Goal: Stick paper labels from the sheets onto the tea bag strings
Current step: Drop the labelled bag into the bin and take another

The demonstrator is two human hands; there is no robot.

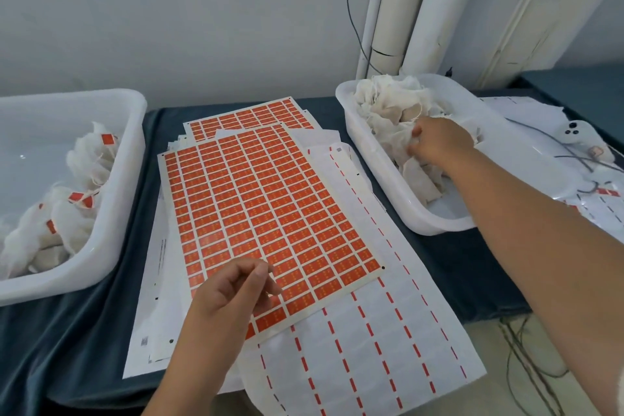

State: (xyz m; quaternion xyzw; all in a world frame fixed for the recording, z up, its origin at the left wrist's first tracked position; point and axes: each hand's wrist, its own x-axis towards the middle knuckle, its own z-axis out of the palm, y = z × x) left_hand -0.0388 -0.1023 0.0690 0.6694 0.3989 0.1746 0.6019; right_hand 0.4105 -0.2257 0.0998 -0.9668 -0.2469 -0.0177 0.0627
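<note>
Tea bags [388, 105] heaped in R tray [388, 186] | R hand [439, 142] fingers clamped on bags | L hand [233, 290] above label sheet [270, 199], thumb+index tips together, can't tell if holding anything

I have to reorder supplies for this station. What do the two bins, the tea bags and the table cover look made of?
Left bin and right bin: translucent white plastic, glossy; light glints on smooth walls. Tea bags: white woven cloth, probably gauze, matte; frayed edges, loose threads. Table cover: dark blue cloth, possibly velvety; soft folds, faint sheen.
</note>
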